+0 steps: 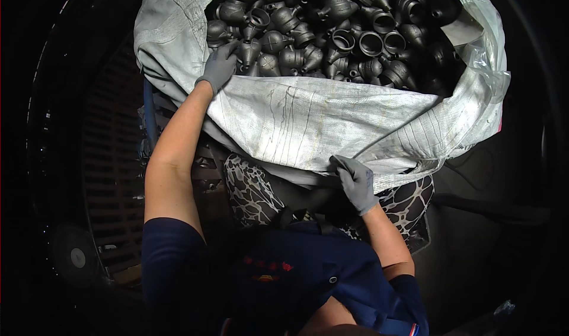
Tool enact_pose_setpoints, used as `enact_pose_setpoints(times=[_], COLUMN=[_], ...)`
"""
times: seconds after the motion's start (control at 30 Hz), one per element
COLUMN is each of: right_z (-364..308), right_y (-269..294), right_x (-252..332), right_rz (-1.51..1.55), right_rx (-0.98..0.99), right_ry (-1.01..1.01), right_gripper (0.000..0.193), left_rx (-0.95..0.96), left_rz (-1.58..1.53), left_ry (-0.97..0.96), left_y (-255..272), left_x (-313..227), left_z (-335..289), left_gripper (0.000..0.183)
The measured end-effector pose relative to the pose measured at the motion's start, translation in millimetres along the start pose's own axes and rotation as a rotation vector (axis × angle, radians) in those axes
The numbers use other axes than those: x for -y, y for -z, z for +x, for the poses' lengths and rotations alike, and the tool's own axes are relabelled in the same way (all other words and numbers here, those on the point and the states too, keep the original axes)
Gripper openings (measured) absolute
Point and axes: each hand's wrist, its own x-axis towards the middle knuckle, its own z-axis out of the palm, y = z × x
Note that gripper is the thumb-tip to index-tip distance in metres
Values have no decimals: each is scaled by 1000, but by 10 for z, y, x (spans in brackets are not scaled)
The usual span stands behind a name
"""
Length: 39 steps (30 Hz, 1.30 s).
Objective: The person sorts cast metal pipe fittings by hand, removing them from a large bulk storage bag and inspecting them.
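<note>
A large whitish woven bulk bag (284, 119) sits in front of me, its near side folded down. Inside lie many dark grey metal castings (287, 21), rounded bodies with short necks and open round mouths. My left hand (219, 68), in a grey glove, rests over the bag's left rim. Its fingers stretch onto the nearest castings, and no casting shows lifted in them. Lower down, my right hand (357, 185), gloved in grey too, pinches the drooping near edge of the bag. Its fingertips close on the fabric.
A slatted brown rack or pallet (109, 152) stands in shadow at the left. Clear plastic film (483, 63) hangs over the bag's right rim. My patterned trouser legs (252, 188) are close under the bag's front. A dark bar (486, 208) lies at the right.
</note>
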Motion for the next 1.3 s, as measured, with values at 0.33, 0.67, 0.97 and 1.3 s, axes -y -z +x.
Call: enact_pose_setpoints(times=[0.33, 0.67, 0.97, 1.3], right_z=[-43, 46, 42, -39], right_y=[125, 302, 360, 301], right_x=[-7, 43, 17, -54], right_rz=[184, 232, 259, 333], right_rx=[55, 152, 136, 113], right_ry=[-165, -91, -186, -287], right_gripper=[24, 26, 19, 23], left_rx=[906, 1293, 1414, 1358], left_rz=[1061, 1297, 954, 987], left_ry=[320, -139, 36, -47], left_y=[-468, -471, -519, -695], left_x=[668, 70, 267, 521], left_z=[455, 138, 236, 215], left_gripper=[37, 48, 53, 33])
